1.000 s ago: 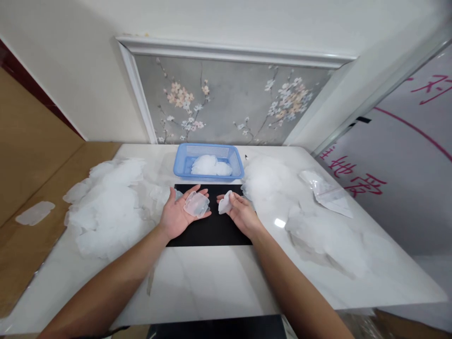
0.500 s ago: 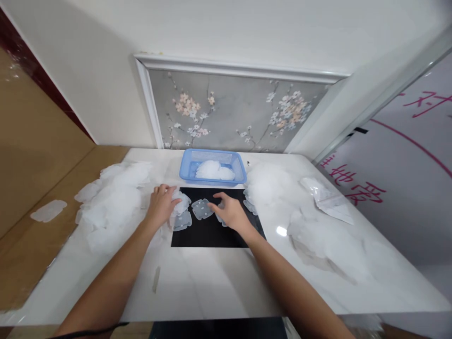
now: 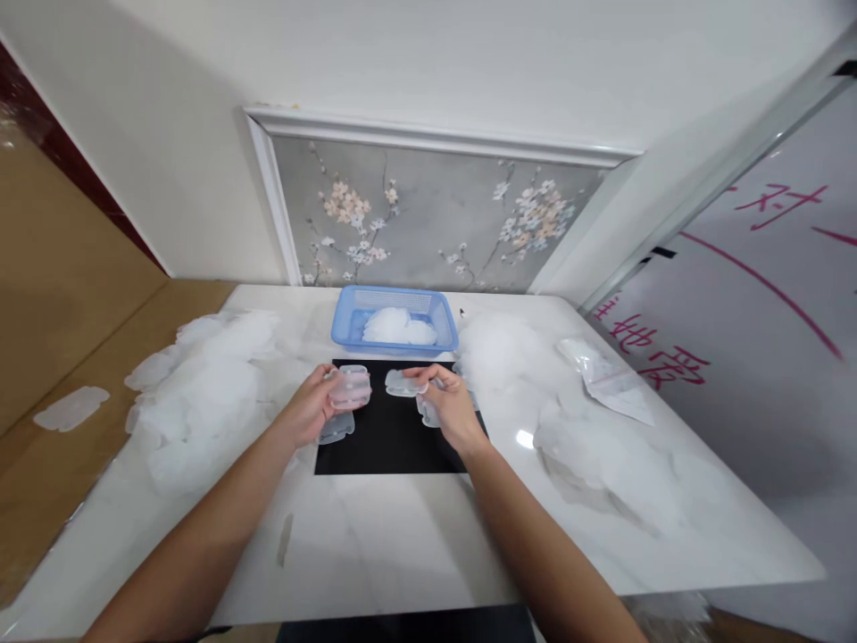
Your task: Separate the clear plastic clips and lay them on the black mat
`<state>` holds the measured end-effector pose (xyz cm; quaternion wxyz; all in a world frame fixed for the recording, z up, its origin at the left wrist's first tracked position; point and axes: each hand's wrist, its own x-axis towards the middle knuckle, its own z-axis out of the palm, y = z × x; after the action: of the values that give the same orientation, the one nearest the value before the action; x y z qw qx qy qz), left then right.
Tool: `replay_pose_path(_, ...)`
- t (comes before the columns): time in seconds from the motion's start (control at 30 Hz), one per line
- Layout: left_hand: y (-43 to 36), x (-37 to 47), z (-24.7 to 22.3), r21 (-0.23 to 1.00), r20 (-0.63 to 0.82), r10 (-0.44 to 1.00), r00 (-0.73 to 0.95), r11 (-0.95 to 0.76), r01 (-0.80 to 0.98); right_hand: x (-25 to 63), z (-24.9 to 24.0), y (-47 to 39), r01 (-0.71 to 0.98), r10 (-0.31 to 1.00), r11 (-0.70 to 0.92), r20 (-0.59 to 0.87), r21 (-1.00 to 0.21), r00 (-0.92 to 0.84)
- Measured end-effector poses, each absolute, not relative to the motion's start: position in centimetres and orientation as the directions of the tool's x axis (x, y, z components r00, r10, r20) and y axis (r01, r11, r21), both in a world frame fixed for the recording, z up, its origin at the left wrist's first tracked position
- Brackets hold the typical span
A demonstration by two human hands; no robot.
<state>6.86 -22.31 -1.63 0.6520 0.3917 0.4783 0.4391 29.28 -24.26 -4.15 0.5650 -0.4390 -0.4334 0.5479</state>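
Observation:
Above the left end of a black mat (image 3: pixel 395 446), my left hand (image 3: pixel 309 406) grips a translucent plastic piece (image 3: pixel 351 388) with a wavy-edged outline. Another such sheet (image 3: pixel 336 429) lies on the mat just below that hand. My right hand (image 3: pixel 455 409) pinches a second translucent piece (image 3: pixel 403 383) between thumb and fingers, tilted over the mat. Under the right fingers a further clear sheet (image 3: pixel 428 411) shows in part. How many layers each hand holds I cannot tell.
Behind the mat stands a blue basket (image 3: pixel 341 344) with white pieces (image 3: pixel 398 328) inside. Heaps of translucent pieces lie left (image 3: pixel 201 402) and right (image 3: pixel 505 348). A clear bag (image 3: pixel 612 384) and another pile (image 3: pixel 603 455) are farther right. One loose piece (image 3: pixel 71 408) rests on cardboard (image 3: pixel 20 500).
My right hand has picked up the clear piece from the mat's middle and tilted it. My left hand has lifted its piece and turned it toward me. The view has shifted slightly.

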Motion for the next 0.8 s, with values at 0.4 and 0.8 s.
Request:
replay_pose_path(0.4, -23.7, 8.3, -0.9, 0.867, -0.323, 0.842, 0.431, 0.446, -0.222, 30.4, -2.8, -24.9, -0.231, 0.939, 0.008, 0.087, -0.973, -0.333)
replay_pose_path(0.8, -24.0, 8.6, -1.2, 0.937, -0.289, 0.883, 0.37, 0.34, -0.078, 30.7, -3.0, -24.5, -0.392, 0.969, -0.093, 0.007, -0.915, -0.246)
